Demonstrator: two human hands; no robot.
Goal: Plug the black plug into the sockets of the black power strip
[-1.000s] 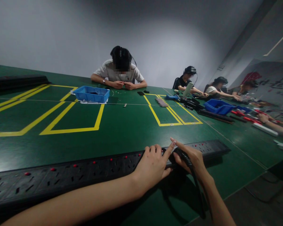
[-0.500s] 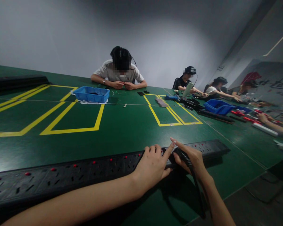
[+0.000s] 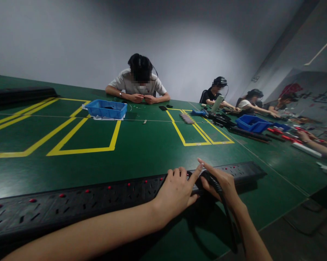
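Observation:
A long black power strip [image 3: 98, 199] with red buttons and slotted outlets runs across the table in front of me. My left hand [image 3: 175, 188] is wrapped over the strip, its fingers lying across the top and its index finger pointing toward my other hand. Just to its right, my right hand [image 3: 221, 181] grips a black plug between thumb and fingers, right at the strip. A thick black cable [image 3: 228, 221] trails from the plug down past my right wrist. The plug is mostly covered by my fingers, so I cannot tell how far it sits in the outlet.
Yellow tape [image 3: 84, 150] marks boxes on the green table [image 3: 144, 152]. A blue bin [image 3: 106, 109] stands beyond the strip, a second blue bin [image 3: 252, 124] farther right. Dark strips [image 3: 19, 95] lie at far left. A co-worker [image 3: 140, 81] sits opposite; several others sit at right.

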